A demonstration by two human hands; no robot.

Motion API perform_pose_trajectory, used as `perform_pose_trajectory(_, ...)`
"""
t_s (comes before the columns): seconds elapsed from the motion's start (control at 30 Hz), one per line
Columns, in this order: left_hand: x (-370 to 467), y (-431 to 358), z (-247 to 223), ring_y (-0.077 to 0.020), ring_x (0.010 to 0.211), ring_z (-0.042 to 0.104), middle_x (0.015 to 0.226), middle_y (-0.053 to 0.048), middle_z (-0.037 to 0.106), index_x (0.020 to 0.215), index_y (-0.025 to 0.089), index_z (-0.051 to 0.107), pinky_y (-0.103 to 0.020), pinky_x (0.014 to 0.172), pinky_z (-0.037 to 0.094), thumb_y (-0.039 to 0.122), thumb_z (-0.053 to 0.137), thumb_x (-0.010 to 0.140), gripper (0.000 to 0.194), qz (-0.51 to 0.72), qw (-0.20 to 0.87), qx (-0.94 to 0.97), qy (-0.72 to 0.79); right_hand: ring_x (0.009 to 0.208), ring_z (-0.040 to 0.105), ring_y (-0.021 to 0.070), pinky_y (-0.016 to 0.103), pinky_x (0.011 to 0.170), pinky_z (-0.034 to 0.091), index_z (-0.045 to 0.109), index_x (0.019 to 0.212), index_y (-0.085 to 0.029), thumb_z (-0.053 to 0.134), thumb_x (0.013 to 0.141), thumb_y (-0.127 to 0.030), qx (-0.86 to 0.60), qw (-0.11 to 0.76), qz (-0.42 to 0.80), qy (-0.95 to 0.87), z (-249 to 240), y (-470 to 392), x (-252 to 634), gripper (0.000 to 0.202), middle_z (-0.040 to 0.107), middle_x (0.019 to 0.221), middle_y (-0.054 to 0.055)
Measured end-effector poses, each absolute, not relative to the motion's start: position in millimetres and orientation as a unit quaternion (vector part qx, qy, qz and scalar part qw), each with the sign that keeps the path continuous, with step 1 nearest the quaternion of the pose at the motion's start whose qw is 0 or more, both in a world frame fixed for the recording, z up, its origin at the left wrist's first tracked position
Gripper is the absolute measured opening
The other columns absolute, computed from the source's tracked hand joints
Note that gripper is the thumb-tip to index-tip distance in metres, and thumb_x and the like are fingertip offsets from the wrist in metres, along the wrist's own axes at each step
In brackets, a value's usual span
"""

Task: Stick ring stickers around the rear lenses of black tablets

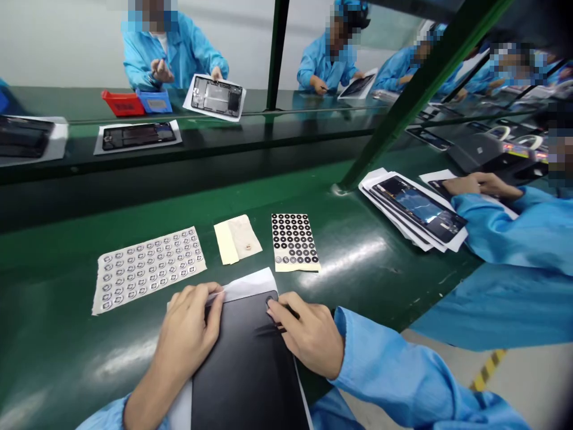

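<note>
A flat black tablet cover [246, 376] lies before me on a white sheet [253, 282] at the table's near edge. My left hand [190, 328] is closed on the cover's upper left edge, thumb and fingertips pinched near the paper. Black tweezers [267, 330] are held within my right hand [313, 337], their tips pointing left over the cover. Thumb and forefinger of that hand press at a small round ring [269, 300] in the cover's upper right corner. Beyond the hands lie a sheet of clear round stickers [150, 269] and a sheet of black ring stickers [295, 239].
Between the sticker sheets is a cream paper piece [237, 237]. To the right sits a stack of tablet housings [418, 206], beside a co-worker's sleeve [501, 227]. A green post [403, 107] rises from the table. Red bin [123, 103] and blue bin [154, 101] stand across.
</note>
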State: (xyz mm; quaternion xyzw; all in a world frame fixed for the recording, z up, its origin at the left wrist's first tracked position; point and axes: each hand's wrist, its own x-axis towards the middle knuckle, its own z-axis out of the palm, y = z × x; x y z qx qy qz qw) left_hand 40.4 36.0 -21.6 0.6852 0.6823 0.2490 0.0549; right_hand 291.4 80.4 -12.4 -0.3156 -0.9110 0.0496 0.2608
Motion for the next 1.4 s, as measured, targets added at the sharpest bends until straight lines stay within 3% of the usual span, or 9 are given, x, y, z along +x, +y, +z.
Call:
perform_pose_trajectory(0.17, 40.4, 35.8, -24.2, -0.0252, 0.085, 0.063, 0.095, -0.004, 0.07, 0.103, 0.023, 0.058, -0.039, 0.08, 0.043, 0.037, 0.048, 0.103, 0.018, 0.252, 0.044, 0.693, 0.674, 0.065, 0.065, 0.0115, 0.025, 0.05, 0.044, 0.062, 0.127, -0.016, 0.046, 0.106, -0.021, -0.304, 0.213, 0.062, -0.927, -10.4, 95.0, 297.6, 0.026, 0.067, 0.099, 0.006)
perform_pose_trajectory(0.33, 42.5, 35.9, -25.4, -0.0251, 0.085, 0.065, 0.094, -0.004, 0.073, 0.101, 0.023, 0.058, -0.038, 0.078, 0.043, 0.036, 0.047, 0.103, 0.017, 0.259, 0.024, 0.694, 0.671, 0.059, 0.056, 0.0111, 0.028, 0.047, 0.035, 0.064, 0.125, -0.017, 0.052, 0.106, -0.033, -0.158, 0.147, 0.021, -0.976, -4.4, 131.1, 309.2, 0.028, 0.064, 0.097, 0.004)
perform_pose_trajectory(0.43, 43.7, 36.7, -25.3, -0.0245, 0.083, 0.065, 0.094, -0.004, 0.073, 0.101, 0.023, 0.058, -0.038, 0.077, 0.043, 0.035, 0.046, 0.104, 0.017, 0.255, 0.022, 0.694, 0.673, 0.057, 0.054, 0.0104, 0.027, 0.048, 0.035, 0.067, 0.123, -0.018, 0.052, 0.105, -0.033, -0.109, 0.16, 0.057, -0.979, -7.9, 142.6, 308.7, 0.028, 0.064, 0.09, 0.002)
perform_pose_trajectory(0.6, 43.5, 34.6, -19.9, -0.0232, 0.082, 0.065, 0.091, -0.003, 0.071, 0.099, 0.024, 0.055, -0.037, 0.078, 0.043, 0.03, 0.043, 0.105, 0.015, 0.266, 0.038, 0.699, 0.663, 0.056, 0.056, 0.0114, 0.025, 0.052, 0.041, 0.078, 0.094, -0.021, 0.056, 0.102, -0.033, -0.233, 0.273, 0.302, -0.883, -15.2, 136.0, 297.3, 0.026, 0.062, 0.067, 0.0)
perform_pose_trajectory(0.73, 41.8, 31.0, -10.7, -0.0227, 0.085, 0.065, 0.092, -0.001, 0.072, 0.099, 0.025, 0.055, -0.035, 0.079, 0.046, 0.03, 0.045, 0.104, 0.012, 0.307, 0.072, 0.677, 0.665, 0.059, 0.056, 0.0139, 0.027, 0.058, 0.045, 0.073, 0.072, -0.019, 0.058, 0.1, -0.05, -0.41, 0.331, 0.425, -0.736, -6.4, 133.7, 296.7, 0.044, 0.06, 0.062, 0.001)
perform_pose_trajectory(0.87, 40.3, 28.5, -5.0, -0.0198, 0.078, 0.068, 0.09, 0.002, 0.073, 0.103, 0.027, 0.054, -0.031, 0.069, 0.047, 0.033, 0.045, 0.105, 0.012, 0.334, 0.133, 0.64, 0.679, 0.042, 0.037, 0.0094, 0.023, 0.043, 0.03, 0.069, 0.076, -0.018, 0.058, 0.095, -0.065, -0.418, 0.25, 0.61, -0.625, 0.1, 126.6, 296.0, 0.052, 0.041, 0.047, -0.006)
perform_pose_trajectory(0.97, 40.2, 28.1, -3.8, -0.0174, 0.069, 0.069, 0.087, 0.004, 0.072, 0.104, 0.027, 0.053, -0.028, 0.064, 0.048, 0.035, 0.043, 0.105, 0.012, 0.345, 0.173, 0.623, 0.681, 0.04, 0.022, 0.0059, 0.022, 0.039, 0.017, 0.064, 0.08, -0.018, 0.07, 0.087, -0.065, -0.39, 0.203, 0.699, -0.564, -0.6, 117.0, 289.7, 0.048, 0.03, 0.046, -0.012)
perform_pose_trajectory(1.2, 44.6, 27.5, -2.4, -0.0158, 0.068, 0.071, 0.088, 0.004, 0.073, 0.105, 0.026, 0.054, -0.025, 0.061, 0.049, 0.034, 0.045, 0.104, 0.012, 0.367, 0.169, 0.623, 0.67, 0.044, 0.025, 0.0052, 0.023, 0.041, 0.017, 0.045, 0.064, -0.021, 0.077, 0.081, -0.061, -0.411, 0.248, 0.684, -0.549, -3.4, 108.7, 275.4, 0.054, 0.032, 0.05, -0.011)
perform_pose_trajectory(1.4, 47.1, 25.3, 0.0, -0.0149, 0.072, 0.073, 0.087, 0.004, 0.074, 0.105, 0.027, 0.055, -0.023, 0.064, 0.05, 0.032, 0.047, 0.103, 0.009, 0.361, 0.13, 0.617, 0.687, 0.042, 0.021, 0.004, 0.022, 0.04, 0.015, 0.041, 0.059, -0.022, 0.079, 0.079, -0.061, -0.425, 0.271, 0.688, -0.523, -3.3, 104.4, 271.4, 0.058, 0.028, 0.049, -0.011)
